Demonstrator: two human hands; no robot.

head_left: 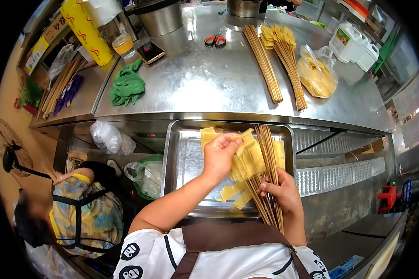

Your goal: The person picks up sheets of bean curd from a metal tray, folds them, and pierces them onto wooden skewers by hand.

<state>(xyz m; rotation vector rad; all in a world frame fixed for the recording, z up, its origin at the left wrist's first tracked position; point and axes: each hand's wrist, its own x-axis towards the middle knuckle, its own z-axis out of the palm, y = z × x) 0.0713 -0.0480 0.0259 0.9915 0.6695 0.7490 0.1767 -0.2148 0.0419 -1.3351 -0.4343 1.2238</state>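
Note:
My left hand [220, 156] is closed in a pinch on a folded yellow tofu skin sheet [245, 142], above a metal tray [181, 174]. Wrapped in my right hand [284, 193] is a bundle of thin wooden skewers [266, 153], slanting over the tray's right side. Several yellow sheets are threaded on skewers beside the bundle, between my hands. Other yellow sheets [278, 153] lie behind the skewers at the tray's right, and loose pieces [242, 198] rest on its bottom near me.
On the steel table [191, 88] are red-handled scissors [215, 41], a green cloth [128, 83], a phone [151, 52], skewer bundles [263, 63], a bag of yellow sheets [317, 74] and white jugs [351, 44]. Another person [86, 209] sits low at the left, near a fan [14, 151].

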